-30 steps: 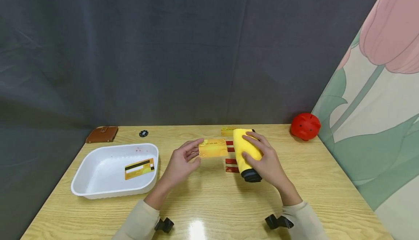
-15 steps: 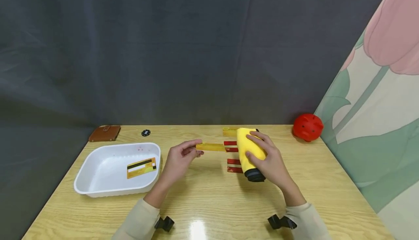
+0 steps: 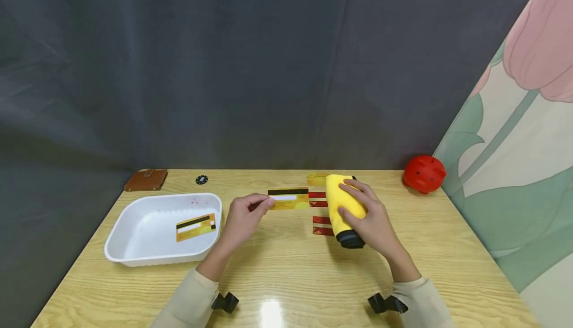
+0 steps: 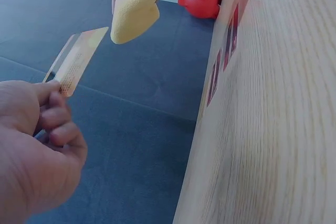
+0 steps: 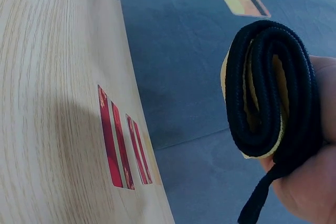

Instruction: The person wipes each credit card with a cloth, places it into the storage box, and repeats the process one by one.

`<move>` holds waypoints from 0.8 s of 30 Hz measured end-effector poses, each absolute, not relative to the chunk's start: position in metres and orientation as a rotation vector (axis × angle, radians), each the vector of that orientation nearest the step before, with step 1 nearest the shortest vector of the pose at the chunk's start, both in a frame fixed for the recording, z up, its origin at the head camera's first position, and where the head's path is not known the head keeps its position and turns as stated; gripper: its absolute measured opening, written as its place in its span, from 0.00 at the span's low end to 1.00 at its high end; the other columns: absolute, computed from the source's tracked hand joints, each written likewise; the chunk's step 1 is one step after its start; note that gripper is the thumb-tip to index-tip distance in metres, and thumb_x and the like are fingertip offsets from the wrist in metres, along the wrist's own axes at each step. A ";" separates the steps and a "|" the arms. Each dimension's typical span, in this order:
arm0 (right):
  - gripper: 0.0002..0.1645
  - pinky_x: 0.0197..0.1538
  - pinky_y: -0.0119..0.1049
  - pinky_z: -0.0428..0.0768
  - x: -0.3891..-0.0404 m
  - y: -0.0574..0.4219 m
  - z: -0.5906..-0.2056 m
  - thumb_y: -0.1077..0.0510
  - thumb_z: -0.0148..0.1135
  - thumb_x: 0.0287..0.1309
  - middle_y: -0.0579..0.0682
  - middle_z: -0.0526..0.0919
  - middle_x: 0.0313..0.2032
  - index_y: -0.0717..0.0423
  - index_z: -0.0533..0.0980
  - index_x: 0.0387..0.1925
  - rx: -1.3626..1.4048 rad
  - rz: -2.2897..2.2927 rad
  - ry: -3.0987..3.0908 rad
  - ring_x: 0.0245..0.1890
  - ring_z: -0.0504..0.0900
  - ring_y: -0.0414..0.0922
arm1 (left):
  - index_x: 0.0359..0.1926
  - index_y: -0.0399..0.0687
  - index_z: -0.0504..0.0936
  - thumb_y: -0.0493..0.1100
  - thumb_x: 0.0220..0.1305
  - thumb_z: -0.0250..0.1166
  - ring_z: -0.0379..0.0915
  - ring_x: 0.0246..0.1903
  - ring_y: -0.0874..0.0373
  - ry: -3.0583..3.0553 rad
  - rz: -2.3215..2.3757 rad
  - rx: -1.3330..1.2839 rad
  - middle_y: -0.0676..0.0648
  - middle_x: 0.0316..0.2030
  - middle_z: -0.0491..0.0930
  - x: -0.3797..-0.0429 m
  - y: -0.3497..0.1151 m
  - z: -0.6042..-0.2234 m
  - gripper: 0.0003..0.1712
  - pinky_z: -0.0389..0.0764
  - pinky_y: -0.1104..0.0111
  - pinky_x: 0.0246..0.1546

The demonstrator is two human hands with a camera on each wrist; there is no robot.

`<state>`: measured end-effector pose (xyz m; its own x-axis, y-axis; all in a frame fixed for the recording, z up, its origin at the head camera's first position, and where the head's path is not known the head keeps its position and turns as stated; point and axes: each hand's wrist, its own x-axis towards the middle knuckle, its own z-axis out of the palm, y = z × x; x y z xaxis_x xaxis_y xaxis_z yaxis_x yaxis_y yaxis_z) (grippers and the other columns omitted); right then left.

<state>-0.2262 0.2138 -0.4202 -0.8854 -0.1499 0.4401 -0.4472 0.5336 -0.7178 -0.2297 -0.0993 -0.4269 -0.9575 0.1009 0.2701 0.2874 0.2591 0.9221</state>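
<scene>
Between thumb and fingers my left hand (image 3: 245, 217) pinches a gold bank card (image 3: 288, 200) by its left end, the side with the black stripe and white strip facing me. In the left wrist view the card (image 4: 79, 59) is held up above the table. My right hand (image 3: 369, 216) grips a rolled yellow cloth (image 3: 341, 201) with black edging. Its rolled black end and a dangling black loop (image 5: 257, 198) show in the right wrist view. Cloth and card are apart, the cloth to the right.
Two red cards with a pale stripe (image 3: 322, 225) and a gold card (image 3: 316, 179) lie on the table (image 3: 286, 268), partly behind the cloth. A white tray (image 3: 130, 260) holds another gold card (image 3: 195, 227). Behind are a brown wallet (image 3: 145, 180), black chip (image 3: 202, 179) and red piggy bank (image 3: 424, 174).
My left hand has flipped the card over: its plain gold face showed first, then it stood nearly edge-on, and now the striped back shows. The right hand keeps holding the cloth.
</scene>
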 end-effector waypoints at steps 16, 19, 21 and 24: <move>0.30 0.52 0.15 0.73 -0.227 0.214 -0.420 0.62 0.72 0.60 0.50 0.74 0.70 0.50 0.79 0.65 0.489 1.291 -2.464 0.59 0.74 0.45 | 0.65 0.57 0.76 0.37 0.71 0.67 0.90 0.37 0.39 -2.247 -2.073 -0.296 0.37 0.39 0.90 -0.232 -0.101 -0.426 0.24 0.90 0.55 0.40; 0.30 0.52 0.15 0.73 -0.227 0.214 -0.421 0.63 0.72 0.60 0.50 0.74 0.70 0.50 0.79 0.65 0.494 1.291 -2.459 0.60 0.74 0.45 | 0.61 0.53 0.77 0.36 0.71 0.66 0.89 0.37 0.38 -2.213 -2.098 -0.347 0.35 0.39 0.89 -0.231 -0.100 -0.426 0.21 0.90 0.54 0.42; 0.30 0.53 0.14 0.73 -0.227 0.214 -0.420 0.63 0.72 0.60 0.49 0.74 0.70 0.50 0.79 0.65 0.496 1.297 -2.457 0.61 0.74 0.44 | 0.59 0.49 0.78 0.36 0.71 0.66 0.90 0.36 0.43 -2.203 -2.109 -0.370 0.34 0.39 0.89 -0.231 -0.100 -0.426 0.18 0.90 0.56 0.44; 0.30 0.54 0.14 0.72 -0.226 0.213 -0.420 0.63 0.72 0.60 0.49 0.74 0.70 0.50 0.79 0.65 0.503 1.316 -2.450 0.63 0.73 0.46 | 0.58 0.47 0.79 0.36 0.71 0.66 0.91 0.34 0.53 -2.213 -2.095 -0.375 0.33 0.40 0.89 -0.230 -0.099 -0.425 0.16 0.90 0.61 0.44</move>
<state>-0.2257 0.2126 -0.4197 -0.8888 -0.1568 0.4305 -0.4455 0.5154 -0.7320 -0.2300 -0.0994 -0.4252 -0.9676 0.1271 0.2182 0.2248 0.0401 0.9736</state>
